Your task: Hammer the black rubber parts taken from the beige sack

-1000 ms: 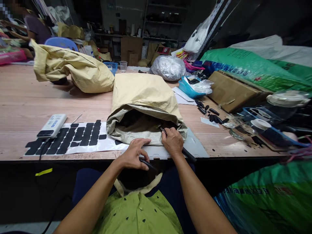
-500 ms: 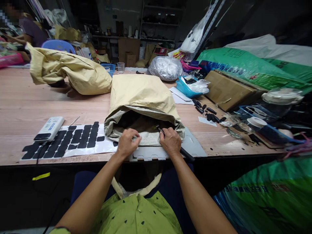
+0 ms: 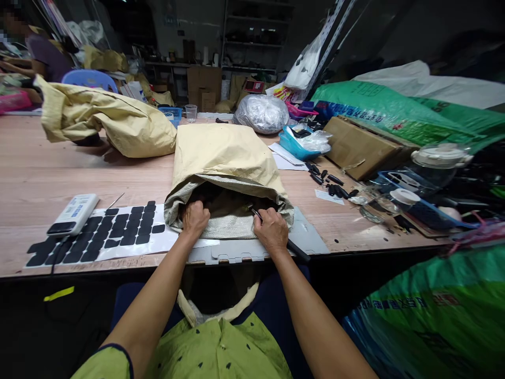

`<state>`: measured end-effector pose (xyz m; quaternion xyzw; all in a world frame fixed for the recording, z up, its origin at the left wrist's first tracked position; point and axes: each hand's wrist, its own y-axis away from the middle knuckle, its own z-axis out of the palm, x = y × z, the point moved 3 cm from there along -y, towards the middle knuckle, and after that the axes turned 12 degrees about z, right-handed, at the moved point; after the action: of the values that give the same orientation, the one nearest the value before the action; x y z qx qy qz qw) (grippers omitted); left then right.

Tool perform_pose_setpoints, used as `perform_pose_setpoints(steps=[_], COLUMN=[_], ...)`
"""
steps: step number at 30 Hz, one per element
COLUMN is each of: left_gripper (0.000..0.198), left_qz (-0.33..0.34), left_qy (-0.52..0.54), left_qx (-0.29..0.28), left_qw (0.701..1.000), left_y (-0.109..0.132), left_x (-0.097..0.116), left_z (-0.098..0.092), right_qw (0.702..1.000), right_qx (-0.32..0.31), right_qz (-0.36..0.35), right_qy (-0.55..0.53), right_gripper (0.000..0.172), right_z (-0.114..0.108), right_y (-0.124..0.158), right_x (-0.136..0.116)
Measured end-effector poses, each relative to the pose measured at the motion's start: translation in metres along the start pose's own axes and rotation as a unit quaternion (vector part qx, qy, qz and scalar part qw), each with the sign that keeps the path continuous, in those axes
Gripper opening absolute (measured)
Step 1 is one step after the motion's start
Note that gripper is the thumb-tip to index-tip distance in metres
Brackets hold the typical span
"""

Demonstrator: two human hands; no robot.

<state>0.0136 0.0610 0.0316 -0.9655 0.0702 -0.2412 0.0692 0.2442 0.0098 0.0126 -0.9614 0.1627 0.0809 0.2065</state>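
Note:
A large cream sack (image 3: 224, 147) lies on the bench with its grey woven mouth facing me; the inside is dark. My left hand (image 3: 194, 218) reaches into the left of the mouth, its fingers curled and their tips hidden, so what they hold cannot be made out. At the right of the mouth, my right hand (image 3: 271, 229) is closed on a black-handled tool (image 3: 299, 251). Its thin front end points into the sack, and its thick handle sticks out behind my wrist. Under the sack lies a grey-white board (image 3: 311, 234).
Left of the sack are a sheet of black stickers (image 3: 122, 226), a white device (image 3: 73, 215) and another cream bag (image 3: 130, 123). On the right stand a cardboard box (image 3: 361, 147), small black parts (image 3: 335, 189) and a clear jar (image 3: 440, 163). A person (image 3: 43, 58) sits far left.
My left hand has moved left and forward into the mouth of the sack, its fingers now curled inside. My right hand keeps its hold on the tool. The whole view has shifted slightly.

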Motion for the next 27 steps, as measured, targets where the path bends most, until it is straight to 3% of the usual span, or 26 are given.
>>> perform_pose_setpoints(steps=[3,6,8,14,19,23,27], left_gripper=[0.021,0.015,0.015,0.018,0.017,0.016,0.015], left_qz=[0.115,0.248,0.277,0.259,0.198,0.182,0.188], left_qy=[0.028,0.088,0.096,0.13,0.111,0.107,0.127], left_qx=[0.034,-0.028,-0.059,-0.074,-0.019,-0.011,-0.032], left_qw=[0.992,0.964,0.954,0.954,0.974,0.977,0.973], left_y=[0.019,0.041,0.051,0.052,0.047,0.047,0.047], left_x=[0.019,0.036,0.041,0.035,0.03,0.029,0.031], left_z=[-0.004,0.007,0.016,0.024,0.027,0.029,0.025], right_qw=[1.0,1.0,1.0,1.0,0.999,0.995,0.975], right_qx=[0.003,0.002,0.002,-0.002,-0.029,-0.035,-0.023], right_qz=[-0.002,-0.001,-0.002,-0.007,-0.008,0.002,0.003], right_qy=[0.0,0.002,0.004,0.0,-0.016,-0.098,-0.22], right_gripper=[0.018,0.018,0.019,0.021,0.02,0.026,0.033], right_z=[0.001,0.001,0.001,0.002,0.003,-0.009,-0.026], right_y=[0.0,0.0,0.0,0.002,-0.003,-0.002,0.016], right_x=[0.0,0.001,0.002,0.003,0.005,0.004,-0.004])
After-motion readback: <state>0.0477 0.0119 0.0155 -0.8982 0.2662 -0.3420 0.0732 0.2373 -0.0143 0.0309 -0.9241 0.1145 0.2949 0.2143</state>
